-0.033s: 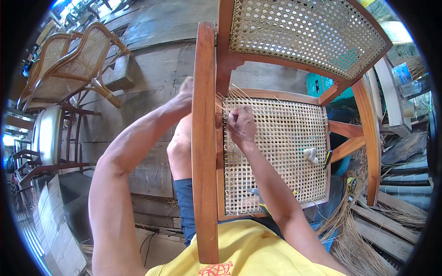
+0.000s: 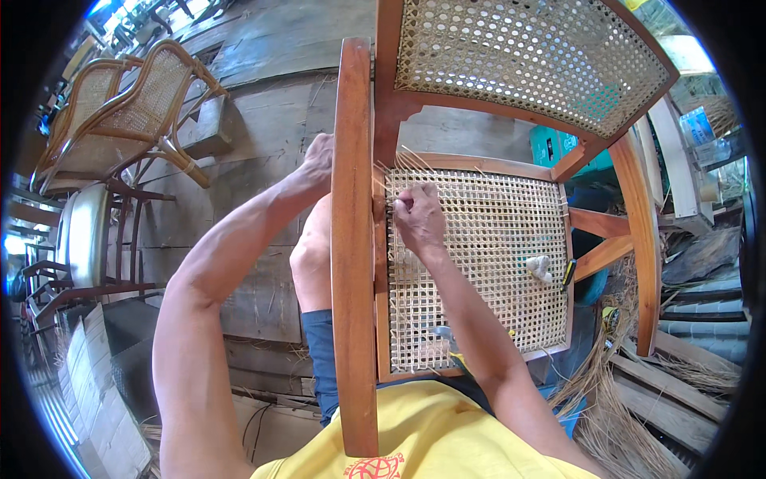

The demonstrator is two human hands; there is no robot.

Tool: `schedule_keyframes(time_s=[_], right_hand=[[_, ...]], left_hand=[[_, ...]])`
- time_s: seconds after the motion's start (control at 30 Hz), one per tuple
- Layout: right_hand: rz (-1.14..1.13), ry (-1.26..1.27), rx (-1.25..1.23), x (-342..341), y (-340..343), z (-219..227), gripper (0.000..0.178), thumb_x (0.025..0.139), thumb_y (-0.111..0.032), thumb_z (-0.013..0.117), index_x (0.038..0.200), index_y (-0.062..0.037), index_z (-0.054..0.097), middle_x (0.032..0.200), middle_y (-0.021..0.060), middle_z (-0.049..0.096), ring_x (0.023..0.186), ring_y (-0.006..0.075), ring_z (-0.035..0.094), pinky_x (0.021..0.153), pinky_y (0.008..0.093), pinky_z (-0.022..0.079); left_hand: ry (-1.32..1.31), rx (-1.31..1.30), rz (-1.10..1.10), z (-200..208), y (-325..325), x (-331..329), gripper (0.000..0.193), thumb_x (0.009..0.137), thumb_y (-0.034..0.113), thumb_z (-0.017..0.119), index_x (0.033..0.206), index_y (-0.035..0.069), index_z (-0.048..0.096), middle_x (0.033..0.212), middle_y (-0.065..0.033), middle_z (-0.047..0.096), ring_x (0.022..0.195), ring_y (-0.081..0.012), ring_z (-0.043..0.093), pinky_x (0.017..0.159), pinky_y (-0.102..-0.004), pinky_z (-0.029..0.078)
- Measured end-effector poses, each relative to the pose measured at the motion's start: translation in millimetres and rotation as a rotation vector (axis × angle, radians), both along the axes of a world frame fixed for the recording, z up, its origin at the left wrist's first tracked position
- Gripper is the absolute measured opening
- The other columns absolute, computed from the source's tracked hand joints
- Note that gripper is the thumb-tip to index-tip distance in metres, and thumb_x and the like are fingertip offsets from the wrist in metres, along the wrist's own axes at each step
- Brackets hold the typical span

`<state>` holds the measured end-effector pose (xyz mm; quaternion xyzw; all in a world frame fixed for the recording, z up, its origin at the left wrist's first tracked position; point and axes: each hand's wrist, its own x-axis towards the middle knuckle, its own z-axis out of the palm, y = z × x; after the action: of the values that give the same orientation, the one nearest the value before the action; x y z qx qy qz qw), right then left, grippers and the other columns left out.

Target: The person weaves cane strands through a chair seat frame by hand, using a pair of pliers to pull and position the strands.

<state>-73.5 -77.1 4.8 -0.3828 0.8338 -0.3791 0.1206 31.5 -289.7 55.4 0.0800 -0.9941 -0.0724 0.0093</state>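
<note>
Both my arms [image 2: 455, 295] reach fwd past my yellow shirt [image 2: 431, 423], which has a red print low in view; dark blue shorts [image 2: 321, 351] & a bare knee [image 2: 309, 259] show to the L. Wooden chair [image 2: 645, 263] is right up against me, its long brown bar [image 2: 355, 239] running fwd from my chest. Just R of the bar, in front of me, lies the woven cane seat [image 2: 479, 303] inside its wooden frame. Grey-headed tool [image 2: 440, 330] w/ a bit of yellow is partly hidden by my R forearm; can't tell the kind. Dry fibres [image 2: 614, 415] heap up on boards to the R. White lump [image 2: 538, 269] is nr the seat's R side, w/ a black-&-yellow cutter [image 2: 569, 272] just beside it.

R hand [image 2: 419, 214] is over the far-L part of the seat, fingers curled in tight, thumb & forefinger together by the L edge; can't tell if a strand's betw. them. Loose cane strands [image 2: 415, 158] stick out just beyond, nr the far-L corner. L hand [image 2: 321, 152] is at the bar's L side, partly hidden by it; can't tell if it's gripping.

Farther: cane backrest [image 2: 527, 56], green crate [image 2: 550, 148] beyond the seat, & off L, pale-cushioned chair [image 2: 85, 231] nr some curved rattan chairs [image 2: 155, 104].
</note>
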Motion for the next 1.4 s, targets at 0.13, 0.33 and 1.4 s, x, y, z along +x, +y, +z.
schedule_keyframes(time_s=[0.13, 0.33, 1.4], right_hand=[[0.097, -0.157, -0.066, -11.0, 50.7, 17.6, 0.018, 0.091, -0.016, 0.067, 0.104, -0.0037, 0.068, 0.107, 0.0113, 0.06, 0.084, 0.0258, 0.066, 0.079, 0.0394, 0.055], [-0.125, 0.023, -0.019, -44.8, 215.3, 30.9, 0.021, 0.091, -0.014, 0.071, 0.108, -0.003, 0.068, 0.104, 0.0133, 0.065, 0.093, 0.0262, 0.065, 0.083, 0.0376, 0.053], [0.376, -1.024, 0.284, -21.5, 185.4, 114.9, 0.044, 0.099, -0.024, 0.058, 0.135, -0.0001, 0.049, 0.101, 0.0144, 0.062, 0.091, 0.0232, 0.066, 0.081, 0.0361, 0.052]], left_hand=[[0.096, 0.413, 0.553, -9.4, 2.7, 21.6, 0.032, 0.088, 0.035, 0.066, 0.101, 0.006, 0.075, 0.099, -0.0183, 0.075, 0.085, -0.0306, 0.074, 0.07, -0.0432, 0.058], [0.439, 1.292, 0.556, -69.3, 24.3, 5.7, 0.028, 0.09, 0.031, 0.068, 0.097, 0.006, 0.074, 0.096, -0.0162, 0.074, 0.082, -0.0271, 0.073, 0.07, -0.0402, 0.057], [0.514, 1.327, 0.539, -34.6, 52.7, 8.1, 0.015, 0.092, 0.02, 0.077, 0.1, 0.007, 0.076, 0.097, -0.0007, 0.073, 0.088, -0.0084, 0.062, 0.076, -0.0264, 0.047]])
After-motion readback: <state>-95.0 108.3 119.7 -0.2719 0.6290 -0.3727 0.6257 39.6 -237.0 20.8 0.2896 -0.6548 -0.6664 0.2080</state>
